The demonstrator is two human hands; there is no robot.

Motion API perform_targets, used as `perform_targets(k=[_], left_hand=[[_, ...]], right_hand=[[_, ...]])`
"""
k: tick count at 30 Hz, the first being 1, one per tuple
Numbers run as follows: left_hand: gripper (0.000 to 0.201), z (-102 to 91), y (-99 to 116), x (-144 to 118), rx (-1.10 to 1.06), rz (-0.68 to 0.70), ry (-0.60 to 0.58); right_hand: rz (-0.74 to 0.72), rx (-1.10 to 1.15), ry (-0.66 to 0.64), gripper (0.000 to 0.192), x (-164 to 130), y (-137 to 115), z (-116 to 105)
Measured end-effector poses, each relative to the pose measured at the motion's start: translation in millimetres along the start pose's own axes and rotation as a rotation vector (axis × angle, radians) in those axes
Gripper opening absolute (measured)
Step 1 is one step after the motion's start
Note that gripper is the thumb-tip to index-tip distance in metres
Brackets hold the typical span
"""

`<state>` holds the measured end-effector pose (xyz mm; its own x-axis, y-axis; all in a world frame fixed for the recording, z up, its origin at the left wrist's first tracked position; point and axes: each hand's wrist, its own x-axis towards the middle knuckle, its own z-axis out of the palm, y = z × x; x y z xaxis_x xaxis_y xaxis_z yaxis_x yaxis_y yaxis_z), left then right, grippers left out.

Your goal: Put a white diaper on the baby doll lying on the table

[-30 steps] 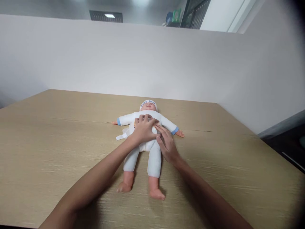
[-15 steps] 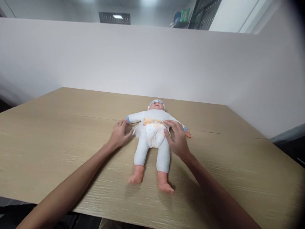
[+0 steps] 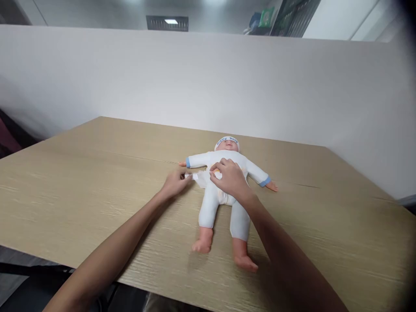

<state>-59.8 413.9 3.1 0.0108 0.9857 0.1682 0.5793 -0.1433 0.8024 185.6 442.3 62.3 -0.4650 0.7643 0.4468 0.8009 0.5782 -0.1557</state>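
Note:
A baby doll (image 3: 208, 208) in a white suit with blue cuffs and a lettered white headband lies on its back, arms spread and feet toward me. Around its hips is a white diaper (image 3: 225, 198) with an orange print, partly covered by my right hand. At the doll's side, my left hand (image 3: 176, 182) pinches the white side tab of the diaper and holds it stretched out to the left. My right hand (image 3: 229, 177) is over the diaper's front at the waist, thumb and fingertips brought close together at its left edge; whatever lies between them is too small to make out.
The wooden table (image 3: 130, 143) carries the doll near its middle. Behind it stands a pale partition wall (image 3: 182, 78). Beyond the wall a green package (image 3: 266, 17) shows. A dark chair (image 3: 39, 286) sits below the front edge at lower left.
My right hand has moved from the diaper's right side across to its left front. My left hand has closed on the side tab and drawn it outward. The view has shifted slightly.

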Motion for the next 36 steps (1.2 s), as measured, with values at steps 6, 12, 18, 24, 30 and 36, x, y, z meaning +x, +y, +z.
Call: perform_targets(k=[6,12,18,24,30,36], left_hand=[[0.039,5.3,36.4,24.4,-0.332,0.045,-0.020],[0.038,42.2,78.5,44.6,-0.513,0.113,-0.154],[0.034,63.6,64.7,50.7,-0.618,0.119,-0.082],[0.047,72.2,38.3,53.6,-0.626,0.124,-0.111],[0.055,75.0,35.8,57.7,-0.596,0.138,-0.104],[0.037,73.4,38.4,49.0,-0.499,0.105,0.057]], right_hand=[[0.027,0.076,-0.030,0.040,0.6,2.0,-4.8],[0.036,0.144,-0.068,0.063,2.0,7.0,-4.5],[0.115,0.284,-0.012,0.053,2.2,16.1,2.4],[0.163,0.374,0.073,0.044,0.7,15.9,2.2],[0.161,0.416,0.179,0.044,0.5,16.1,4.8],[0.174,0.398,0.314,0.042,-0.6,12.2,-5.2]])
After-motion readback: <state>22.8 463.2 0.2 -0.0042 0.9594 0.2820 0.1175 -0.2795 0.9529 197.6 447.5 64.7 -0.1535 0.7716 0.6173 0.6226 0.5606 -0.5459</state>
